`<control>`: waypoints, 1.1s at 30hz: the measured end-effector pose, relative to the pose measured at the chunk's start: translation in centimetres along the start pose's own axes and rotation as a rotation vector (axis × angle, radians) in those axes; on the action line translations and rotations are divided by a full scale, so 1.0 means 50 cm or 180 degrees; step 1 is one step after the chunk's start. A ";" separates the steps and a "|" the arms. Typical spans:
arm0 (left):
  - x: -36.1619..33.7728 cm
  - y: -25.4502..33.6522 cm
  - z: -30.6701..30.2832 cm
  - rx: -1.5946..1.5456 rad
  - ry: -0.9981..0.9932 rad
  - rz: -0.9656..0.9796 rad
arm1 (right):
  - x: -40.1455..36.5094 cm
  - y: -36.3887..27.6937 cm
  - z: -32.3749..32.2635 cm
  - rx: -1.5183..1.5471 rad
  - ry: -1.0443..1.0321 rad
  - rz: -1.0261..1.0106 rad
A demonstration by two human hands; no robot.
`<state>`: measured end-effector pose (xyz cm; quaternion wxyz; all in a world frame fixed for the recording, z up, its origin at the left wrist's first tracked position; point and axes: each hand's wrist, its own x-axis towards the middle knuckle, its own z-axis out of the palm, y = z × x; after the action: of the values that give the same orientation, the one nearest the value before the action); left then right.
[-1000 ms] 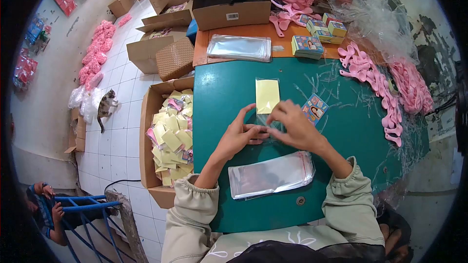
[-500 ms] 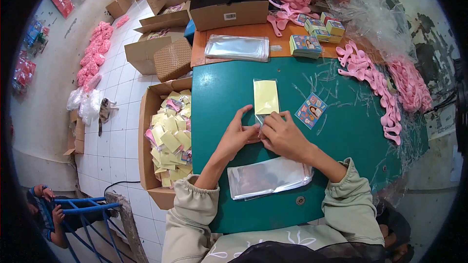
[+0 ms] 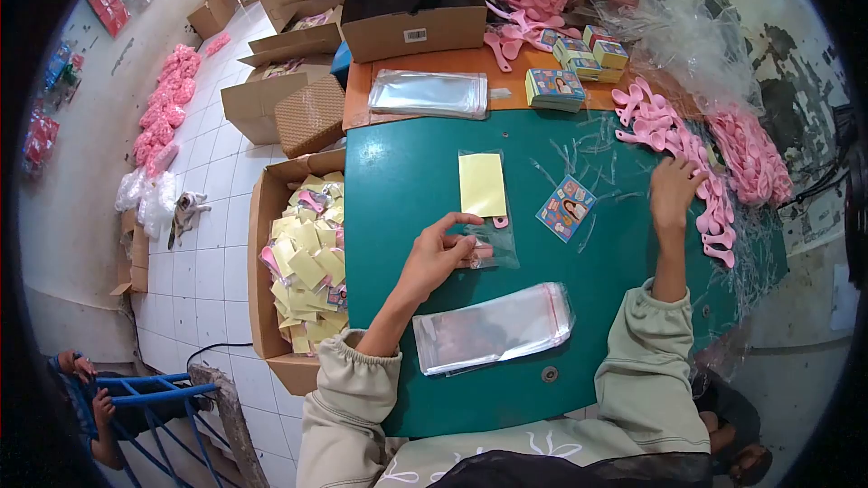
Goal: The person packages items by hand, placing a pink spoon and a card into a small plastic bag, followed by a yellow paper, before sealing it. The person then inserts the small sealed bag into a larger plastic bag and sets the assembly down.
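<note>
On the green table, my left hand (image 3: 438, 258) grips the lower end of a clear plastic bag (image 3: 504, 248), with some fingers showing through the film. Inside the bag are a yellow card (image 3: 481, 185) and, just below it, the end of a small pink spoon (image 3: 500, 222). My right hand (image 3: 676, 192) is over at the row of pink spoons (image 3: 719, 217), fingers curled down at its edge; what they hold, if anything, is hidden. Between the hands lies a printed card (image 3: 567, 209) among thin clear strips. Closer to me rests a stack of clear bags (image 3: 493, 328).
A carton (image 3: 264, 307) of packed bags stands left of the table (image 3: 398, 163). At the back are more clear bags (image 3: 429, 93), card stacks (image 3: 554, 90), an open box (image 3: 416, 32) and bagged pink spoons (image 3: 755, 158). A cat (image 3: 186, 214) is on the floor; another person's hands (image 3: 101, 402) hold blue bars.
My right hand has left the bag and moved right to the pink spoons. My left hand stays on the bag, whose lower end is now spread out. The view has shifted slightly.
</note>
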<state>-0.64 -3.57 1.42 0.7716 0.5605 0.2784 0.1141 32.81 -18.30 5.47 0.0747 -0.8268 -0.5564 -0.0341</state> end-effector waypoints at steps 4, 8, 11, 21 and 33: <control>0.003 0.003 0.003 -0.0172 -0.0068 0.0041 | -0.037 -0.118 0.006 0.0790 0.0571 -0.0902; -0.002 0.000 0.003 -0.0397 -0.0018 0.0057 | -0.071 -0.293 0.004 0.1942 -0.0726 -0.0976; -0.002 0.001 0.002 -0.0755 -0.0082 0.0122 | -0.077 -0.328 0.029 0.1887 -0.0244 -0.0982; -0.010 0.015 0.007 0.1094 0.0260 0.0780 | -0.057 -0.295 0.078 0.3347 -0.0129 -0.0558; 0.008 -0.012 0.009 0.1350 0.0858 0.0884 | -0.056 -0.315 0.118 0.4607 -0.0615 0.0618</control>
<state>-0.15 -3.93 0.83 0.5701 0.7219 0.3167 0.2314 17.02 -14.10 0.62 0.5551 -0.6154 -0.3681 0.4215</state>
